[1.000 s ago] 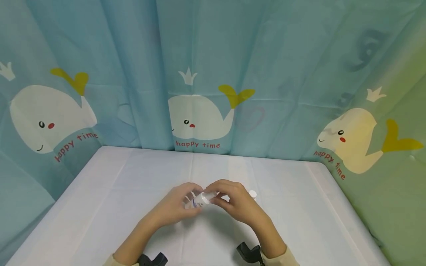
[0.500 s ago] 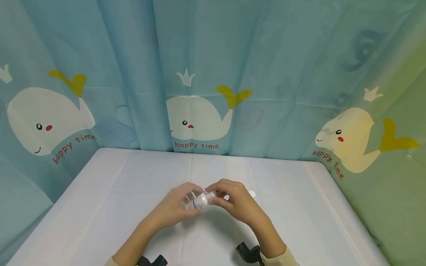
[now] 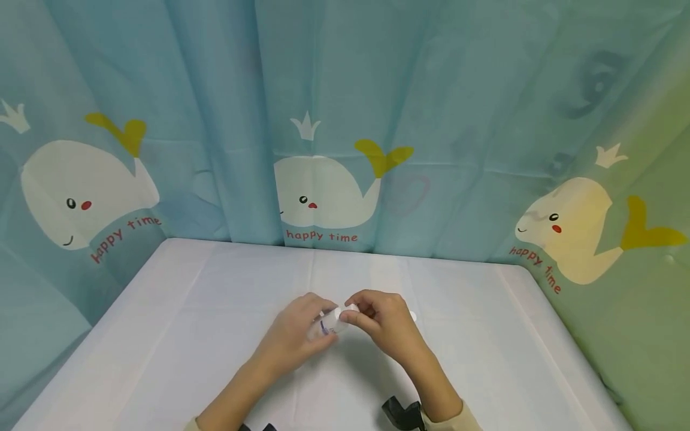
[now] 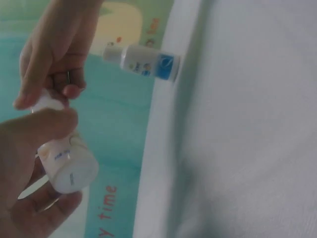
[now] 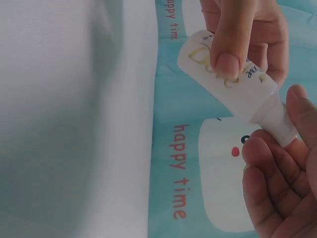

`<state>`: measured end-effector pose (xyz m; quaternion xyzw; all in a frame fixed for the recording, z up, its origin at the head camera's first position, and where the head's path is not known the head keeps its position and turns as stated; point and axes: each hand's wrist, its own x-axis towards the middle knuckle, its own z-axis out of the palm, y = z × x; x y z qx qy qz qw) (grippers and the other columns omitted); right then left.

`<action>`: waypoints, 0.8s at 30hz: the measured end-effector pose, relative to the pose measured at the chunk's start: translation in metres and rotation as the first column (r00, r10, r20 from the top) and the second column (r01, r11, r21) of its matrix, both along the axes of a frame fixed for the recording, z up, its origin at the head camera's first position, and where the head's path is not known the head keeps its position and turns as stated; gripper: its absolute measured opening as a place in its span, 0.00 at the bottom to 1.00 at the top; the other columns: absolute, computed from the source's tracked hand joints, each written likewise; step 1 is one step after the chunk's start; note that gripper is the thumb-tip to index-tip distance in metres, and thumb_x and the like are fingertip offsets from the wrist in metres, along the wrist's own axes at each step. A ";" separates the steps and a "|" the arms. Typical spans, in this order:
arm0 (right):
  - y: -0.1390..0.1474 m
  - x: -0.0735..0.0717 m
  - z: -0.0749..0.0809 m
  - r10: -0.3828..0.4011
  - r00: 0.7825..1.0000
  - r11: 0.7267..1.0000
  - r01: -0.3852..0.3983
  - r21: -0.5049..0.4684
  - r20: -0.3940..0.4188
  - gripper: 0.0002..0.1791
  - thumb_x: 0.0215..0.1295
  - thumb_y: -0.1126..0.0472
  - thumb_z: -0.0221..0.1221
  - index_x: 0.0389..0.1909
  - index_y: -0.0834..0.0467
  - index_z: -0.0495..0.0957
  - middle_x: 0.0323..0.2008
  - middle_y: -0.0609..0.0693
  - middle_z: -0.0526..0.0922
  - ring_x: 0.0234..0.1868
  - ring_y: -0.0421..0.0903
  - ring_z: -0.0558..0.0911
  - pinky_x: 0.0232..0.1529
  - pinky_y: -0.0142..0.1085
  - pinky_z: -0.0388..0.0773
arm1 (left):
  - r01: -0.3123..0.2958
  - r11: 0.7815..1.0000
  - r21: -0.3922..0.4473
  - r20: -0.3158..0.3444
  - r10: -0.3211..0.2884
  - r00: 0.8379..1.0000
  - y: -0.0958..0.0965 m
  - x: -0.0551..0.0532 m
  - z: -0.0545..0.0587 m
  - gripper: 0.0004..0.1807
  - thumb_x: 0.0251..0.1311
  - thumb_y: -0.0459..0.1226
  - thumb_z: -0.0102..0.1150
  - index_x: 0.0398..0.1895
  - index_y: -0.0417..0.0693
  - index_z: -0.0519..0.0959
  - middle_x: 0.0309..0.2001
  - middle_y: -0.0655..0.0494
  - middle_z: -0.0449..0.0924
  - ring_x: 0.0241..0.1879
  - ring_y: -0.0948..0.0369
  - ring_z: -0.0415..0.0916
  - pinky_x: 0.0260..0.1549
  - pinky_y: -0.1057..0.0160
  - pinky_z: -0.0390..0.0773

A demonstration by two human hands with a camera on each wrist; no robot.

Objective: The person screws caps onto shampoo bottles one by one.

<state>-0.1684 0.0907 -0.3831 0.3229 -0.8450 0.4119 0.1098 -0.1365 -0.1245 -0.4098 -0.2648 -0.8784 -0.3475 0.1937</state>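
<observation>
In the head view my left hand (image 3: 291, 335) grips a small white bottle (image 3: 329, 324) around its body, tilted with its top toward the right. My right hand (image 3: 385, 323) pinches the bottle's white cap (image 3: 351, 308) between thumb and fingers. Seen from the right wrist, the cap (image 5: 277, 124) sits on the bottle's narrow end, and the label (image 5: 252, 74) reads "Dove". The left wrist view shows the round bottle base (image 4: 74, 174) facing the camera, below my left thumb (image 4: 54, 121).
A second white bottle (image 4: 148, 63) with a blue label band stands on the table beyond the hands; the head view shows only its white top (image 3: 413, 315) beside my right hand. White cloth covers the table (image 3: 226, 281). A blue whale-print curtain (image 3: 453, 120) surrounds its back and sides.
My left hand and the bottle have shifted slightly right. My right fingers have drawn in and moved a little right at the cap.
</observation>
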 end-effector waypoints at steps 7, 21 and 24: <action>-0.002 0.001 -0.003 0.018 0.995 1.000 -0.015 -0.025 0.099 0.20 0.62 0.48 0.67 0.53 0.51 0.81 0.34 0.41 0.86 0.30 0.33 0.83 0.34 0.31 0.82 | -0.094 0.987 0.129 0.187 0.068 0.980 0.002 0.003 -0.001 0.24 0.47 0.37 0.77 0.49 0.55 0.78 0.43 0.66 0.79 0.38 0.67 0.76 0.39 0.63 0.81; -0.014 -0.005 -0.020 0.096 0.966 0.985 -0.128 0.119 0.241 0.17 0.66 0.50 0.64 0.52 0.52 0.83 0.36 0.45 0.88 0.32 0.36 0.85 0.36 0.30 0.81 | -0.149 0.967 0.205 0.477 0.034 0.878 -0.004 -0.009 -0.016 0.20 0.52 0.39 0.73 0.45 0.54 0.74 0.48 0.56 0.82 0.44 0.59 0.84 0.45 0.55 0.82; -0.013 -0.005 -0.019 0.084 0.967 0.980 -0.124 0.156 0.242 0.18 0.67 0.52 0.63 0.54 0.53 0.82 0.37 0.46 0.88 0.34 0.36 0.85 0.37 0.30 0.81 | -0.118 0.971 0.209 0.497 -0.002 0.868 -0.006 -0.011 -0.020 0.21 0.52 0.38 0.73 0.47 0.52 0.73 0.48 0.54 0.83 0.43 0.59 0.84 0.44 0.55 0.83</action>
